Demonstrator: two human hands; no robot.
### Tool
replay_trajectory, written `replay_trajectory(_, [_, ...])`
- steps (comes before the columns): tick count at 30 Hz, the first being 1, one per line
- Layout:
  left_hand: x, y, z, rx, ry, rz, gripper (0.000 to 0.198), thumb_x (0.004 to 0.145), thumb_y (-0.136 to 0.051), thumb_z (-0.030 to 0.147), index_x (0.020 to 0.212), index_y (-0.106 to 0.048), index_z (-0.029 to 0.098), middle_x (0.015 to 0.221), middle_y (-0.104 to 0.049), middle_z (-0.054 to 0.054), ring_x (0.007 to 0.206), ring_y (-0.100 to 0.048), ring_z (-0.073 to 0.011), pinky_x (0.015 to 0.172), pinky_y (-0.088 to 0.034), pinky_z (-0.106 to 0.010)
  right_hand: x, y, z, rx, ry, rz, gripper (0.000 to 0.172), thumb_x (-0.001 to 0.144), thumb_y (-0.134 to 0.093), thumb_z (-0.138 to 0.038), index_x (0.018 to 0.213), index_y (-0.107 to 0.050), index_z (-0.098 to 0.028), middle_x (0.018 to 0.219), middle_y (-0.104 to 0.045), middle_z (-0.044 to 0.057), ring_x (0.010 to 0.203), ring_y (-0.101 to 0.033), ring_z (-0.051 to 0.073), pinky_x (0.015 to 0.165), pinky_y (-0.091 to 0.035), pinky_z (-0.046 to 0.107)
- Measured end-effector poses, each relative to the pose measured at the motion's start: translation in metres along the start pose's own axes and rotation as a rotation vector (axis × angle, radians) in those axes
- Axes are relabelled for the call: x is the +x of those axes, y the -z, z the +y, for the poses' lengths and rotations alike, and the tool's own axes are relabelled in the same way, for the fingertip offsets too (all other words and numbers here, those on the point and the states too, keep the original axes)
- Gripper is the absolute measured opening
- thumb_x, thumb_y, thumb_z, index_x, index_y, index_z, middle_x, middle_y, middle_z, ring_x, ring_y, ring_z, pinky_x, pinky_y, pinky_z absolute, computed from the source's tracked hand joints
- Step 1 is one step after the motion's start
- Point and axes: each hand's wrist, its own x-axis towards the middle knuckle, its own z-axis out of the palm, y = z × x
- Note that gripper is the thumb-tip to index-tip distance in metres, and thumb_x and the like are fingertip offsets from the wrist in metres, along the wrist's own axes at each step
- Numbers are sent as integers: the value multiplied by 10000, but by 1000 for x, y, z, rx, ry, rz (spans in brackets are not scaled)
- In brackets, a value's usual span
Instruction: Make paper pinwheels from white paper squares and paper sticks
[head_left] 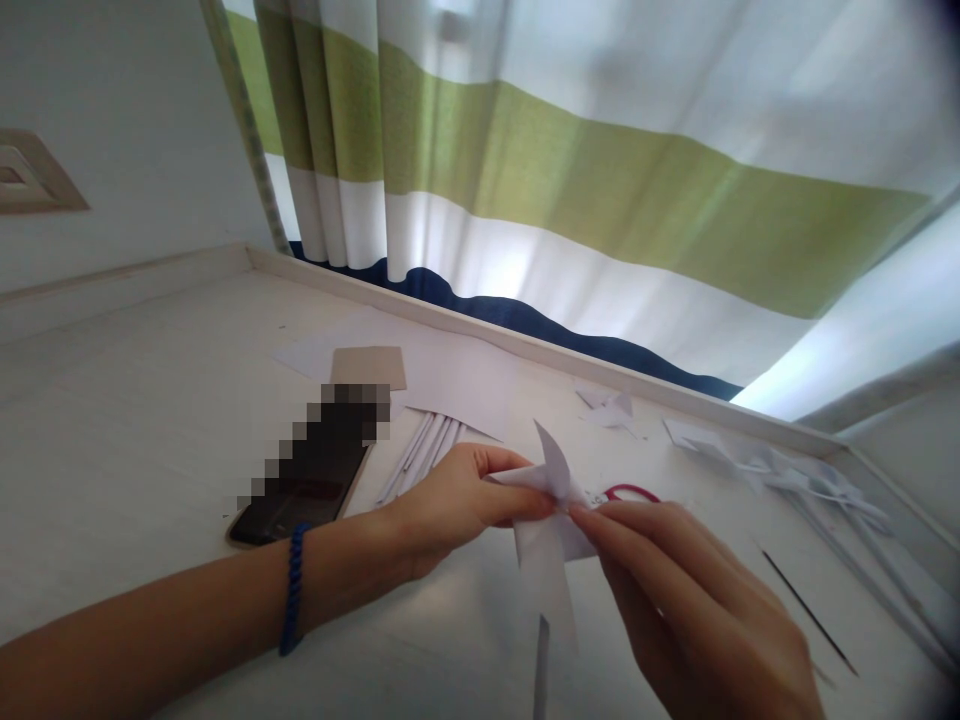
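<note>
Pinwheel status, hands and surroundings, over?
Left hand and right hand both pinch the pinwheel, held above the table. Scissors lie just behind it, phone beside left wrist.

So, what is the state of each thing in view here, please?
White folded paper pinwheel: held between both hands.
Left hand: pinching the pinwheel's left blade.
Right hand: pinching its centre.
Black phone: lying flat on the table.
Red-handled scissors: lying flat, mostly hidden; open or shut unclear.
Thin dark stick: lying loose, untouched.
Striped curtain: drawn shut.
</note>
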Motion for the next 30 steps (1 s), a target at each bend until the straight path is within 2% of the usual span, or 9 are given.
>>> replay_trajectory(5, [1,0,-3,-8,4,14,138,617,-687,207,721,-652,124,660,-609,10,617,-505,-98,603,-360,-205,0,-1,-2,-28,9,6,350,765,-506,-58,1091,-553,-175,949,-621,71,905,-568,218,796,-478,343])
replay_trajectory(9, [2,-1,-4,-9,21,25,119,628,-676,195,719,-642,127,638,-595,23,601,-491,-88,589,-348,-196,4,-4,-3,-61,18,9,301,772,-510,-61,1054,-568,-151,926,-624,76,861,-568,201,764,-475,321])
replay_trajectory(13, [3,0,-4,-35,30,1,102,627,-678,181,700,-638,122,624,-590,28,590,-483,-78,579,-341,-187,5,-7,-3,-72,23,79,230,791,-515,-89,999,-598,-140,877,-631,65,812,-575,176,724,-473,289])
replay_trajectory(19, [3,-1,-3,-84,27,-9,85,633,-680,159,686,-632,113,624,-595,22,582,-492,-70,569,-348,-180,5,-8,-6,-80,14,152,190,785,-533,-83,949,-623,-109,848,-630,71,820,-577,169,748,-454,275])
replay_trajectory(23, [3,-1,-2,-152,42,-46,44,647,-664,125,676,-633,112,603,-597,25,556,-505,-60,553,-359,-169,6,-8,-8,-81,2,174,201,774,-531,-54,949,-621,-91,861,-621,83,810,-572,171,741,-450,280])
replay_trajectory(30, [5,1,-5,-283,79,-138,64,661,-657,115,725,-658,120,677,-640,6,621,-561,-74,596,-401,-168,5,-11,-6,-114,2,190,179,776,-534,-57,933,-617,-80,853,-612,81,814,-563,165,746,-440,269])
